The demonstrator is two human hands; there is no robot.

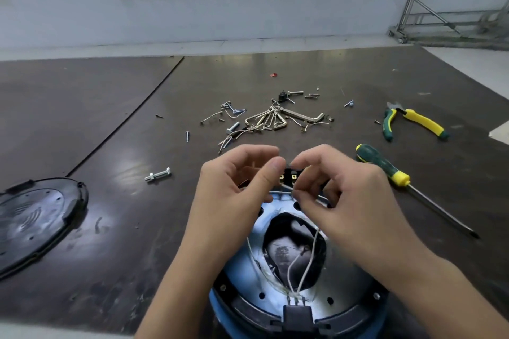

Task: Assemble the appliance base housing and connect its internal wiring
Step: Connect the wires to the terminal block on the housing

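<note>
The round appliance base housing [344,281], blue-rimmed with a shiny metal inner shell, lies open at the bottom centre. White wires [308,261] run across its dark central opening to a black connector [297,314] at the near rim. At the far rim stands a small black terminal block [288,175] with brass tabs. My left hand [234,187] and my right hand [338,187] meet above that block, fingertips pinched close together. A thin wire end [286,188] sits under my right fingers. What each fingertip holds is too small to tell.
The black bottom cover [35,217] lies at the left. A green-yellow screwdriver [385,165] and pliers [413,121] lie to the right. Hex keys [270,118], loose screws and wire bits are scattered beyond my hands. A bolt [157,174] lies at mid-left.
</note>
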